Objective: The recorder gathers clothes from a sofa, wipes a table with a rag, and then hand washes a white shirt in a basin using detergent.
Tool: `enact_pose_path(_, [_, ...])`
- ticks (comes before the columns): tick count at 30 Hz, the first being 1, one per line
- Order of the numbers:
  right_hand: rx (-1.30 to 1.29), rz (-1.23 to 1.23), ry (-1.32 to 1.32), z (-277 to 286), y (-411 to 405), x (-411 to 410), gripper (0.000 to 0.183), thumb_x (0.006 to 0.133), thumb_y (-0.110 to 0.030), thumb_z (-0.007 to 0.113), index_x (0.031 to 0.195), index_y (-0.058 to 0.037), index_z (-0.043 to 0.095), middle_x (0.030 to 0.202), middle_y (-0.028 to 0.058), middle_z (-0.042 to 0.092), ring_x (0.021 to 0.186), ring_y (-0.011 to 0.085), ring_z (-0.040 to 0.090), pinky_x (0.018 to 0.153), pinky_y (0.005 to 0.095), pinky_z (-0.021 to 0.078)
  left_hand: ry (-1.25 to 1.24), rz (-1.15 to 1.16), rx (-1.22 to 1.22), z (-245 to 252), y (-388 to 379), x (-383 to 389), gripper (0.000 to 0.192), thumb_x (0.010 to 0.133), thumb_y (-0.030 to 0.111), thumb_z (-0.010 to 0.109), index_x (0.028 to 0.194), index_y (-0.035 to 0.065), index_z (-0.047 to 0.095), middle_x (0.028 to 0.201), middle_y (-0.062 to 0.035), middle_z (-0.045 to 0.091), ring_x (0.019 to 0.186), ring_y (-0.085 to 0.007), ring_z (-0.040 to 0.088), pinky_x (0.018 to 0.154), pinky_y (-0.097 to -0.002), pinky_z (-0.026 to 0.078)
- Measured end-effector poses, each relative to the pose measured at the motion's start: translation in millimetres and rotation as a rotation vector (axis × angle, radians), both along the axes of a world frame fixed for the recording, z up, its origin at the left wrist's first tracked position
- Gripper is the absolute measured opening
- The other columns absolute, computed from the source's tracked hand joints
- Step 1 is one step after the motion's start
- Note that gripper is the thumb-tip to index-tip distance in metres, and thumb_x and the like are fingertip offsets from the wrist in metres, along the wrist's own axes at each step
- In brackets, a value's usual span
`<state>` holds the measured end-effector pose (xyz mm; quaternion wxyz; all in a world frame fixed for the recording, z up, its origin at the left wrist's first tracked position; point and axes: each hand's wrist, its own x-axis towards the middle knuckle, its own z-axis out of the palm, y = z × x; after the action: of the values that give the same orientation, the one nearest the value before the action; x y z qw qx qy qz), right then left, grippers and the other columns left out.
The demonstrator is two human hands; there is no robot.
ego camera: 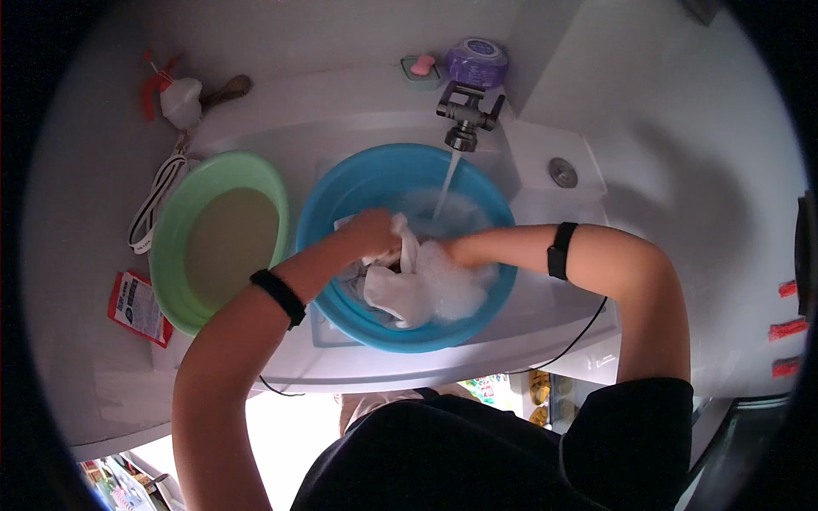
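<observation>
A round blue basin [409,345] holds sudsy water and a wet white cloth [399,294]. My left hand [374,233] is closed on the upper part of the cloth, over the left half of the basin. My right hand [465,250] reaches in from the right, partly sunk in white foam [450,287] beside the cloth; its fingers are hidden. Water runs from a metal faucet [461,137] into the back of the basin. Both forearms wear black bands.
Left of the blue basin stands a green basin [281,191] with cloudy water. A red-and-white packet [140,308] lies near it. Pink soap [423,64] in a dish and a purple container [477,62] sit behind the faucet. A brush [227,91] lies at the back left.
</observation>
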<state>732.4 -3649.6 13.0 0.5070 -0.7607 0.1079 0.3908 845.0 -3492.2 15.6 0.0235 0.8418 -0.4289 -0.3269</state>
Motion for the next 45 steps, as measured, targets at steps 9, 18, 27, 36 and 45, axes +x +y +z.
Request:
enact_pose_path(9, [-0.481, -0.048, -0.459, 81, -31, 0, 0.038, 0.081, 0.002, 0.042, 0.117, -0.0054, 0.050, 0.109, 0.0150, 0.056, 0.100, 0.0226, 0.054, 0.083, 0.0334, 0.0443, 0.170, 0.599, -0.760, 86, 32, -4, 0.032, 0.076, 0.018, 0.060, 0.098, -0.0026, 0.048, 0.077, -0.0185, 0.059, 0.068, -0.0266, 0.062, 0.048, -0.0356, 0.049])
enact_pose_path(18, [-0.326, -0.119, -0.935, 186, -31, -6, 0.031, 0.079, -0.001, 0.050, 0.110, -0.0036, 0.055, 0.102, 0.0052, 0.060, 0.095, 0.0142, 0.054, 0.085, 0.0284, 0.0428, -0.338, 0.354, -0.810, 101, 69, 13, 0.030, 0.077, 0.015, 0.061, 0.101, 0.0022, 0.049, 0.088, -0.0208, 0.061, 0.080, -0.0342, 0.062, 0.065, -0.0399, 0.050])
enact_pose_path(27, [-0.331, 0.045, -0.816, 154, -37, -9, 0.039, 0.073, 0.001, 0.042, 0.109, -0.0010, 0.054, 0.106, 0.0094, 0.059, 0.101, 0.0193, 0.053, 0.089, 0.0308, 0.0398, -0.457, 0.418, -0.727, 105, 64, 3, 0.028, 0.073, 0.012, 0.058, 0.099, 0.0021, 0.051, 0.096, -0.0210, 0.057, 0.088, -0.0380, 0.056, 0.077, -0.0440, 0.046])
enact_pose_path(36, [-0.624, 0.459, -0.350, 35, -28, -10, 0.077, 0.080, -0.024, 0.059, 0.140, -0.0142, 0.011, 0.144, 0.0187, -0.005, 0.131, 0.0379, 0.016, 0.102, 0.0398, 0.0290, -0.225, -0.193, 0.013, 40, 16, -28, 0.078, 0.076, 0.036, 0.063, 0.139, 0.0202, 0.020, 0.143, -0.0199, 0.014, 0.121, -0.0412, 0.035, 0.102, -0.0450, 0.030])
enact_pose_path(45, [-0.699, 0.902, -0.395, -29, -10, 41, 0.049, 0.078, -0.026, 0.059, 0.121, -0.0074, 0.047, 0.129, 0.0188, 0.039, 0.122, 0.0371, 0.032, 0.098, 0.0397, 0.0323, -0.086, -0.107, 0.149, -1, -3, -12, 0.103, 0.058, 0.048, 0.074, 0.139, 0.0115, 0.021, 0.139, -0.0242, 0.021, 0.116, -0.0383, 0.043, 0.096, -0.0407, 0.036])
